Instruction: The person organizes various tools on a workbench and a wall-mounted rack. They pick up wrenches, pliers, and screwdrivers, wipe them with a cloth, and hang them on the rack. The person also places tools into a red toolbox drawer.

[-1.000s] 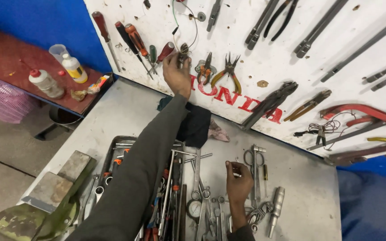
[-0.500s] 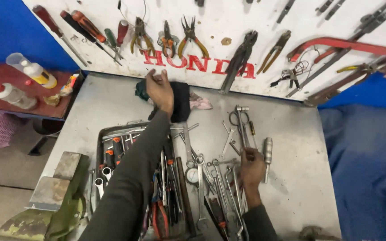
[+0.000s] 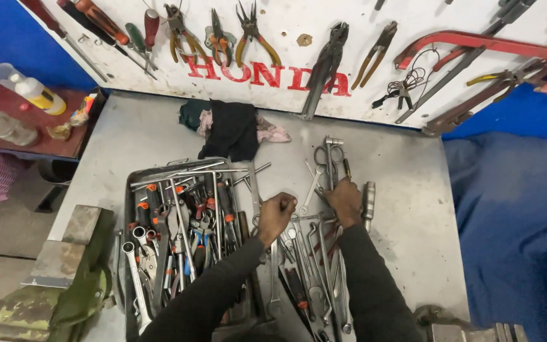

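Bench seen from above, both dark-sleeved forearms coming in from the bottom edge of the frame. Left hand point(image 3: 276, 215) sits at lower centre, curled into a closed fist over the loose wrenches point(image 3: 305, 253); whether anything is pinched inside the fist I cannot tell, the knuckles hide it. Right hand point(image 3: 344, 201) is just to the right of it, fingers folded down onto the spread of spanners, thumb side toward the scissors point(image 3: 324, 158) and apparently gripping one of the long steel shafts there, though which one is unclear. The loose tools lie fanned with their long axes running roughly bottom to top of the frame, in line with the forearms, and directly under and just above the right hand's fingers; the right hand is the nearer of the two to the scissors and to the chrome socket piece point(image 3: 368, 197) beside its knuckles. To the left of the fist, a metal tray point(image 3: 128, 190) crammed with screwdrivers, pliers and wrenches. Lower left corner, a green vise point(image 3: 64, 297). Further up the grey table point(image 3: 406, 190), a bundle of dark rags point(image 3: 232, 130) at upper centre. Beyond that, the white tool board point(image 3: 362, 38) hung with pliers, screwdrivers and a red hacksaw frame point(image 3: 476, 47). Upper left, two plastic bottles point(image 3: 26, 88) on a reddish shelf.
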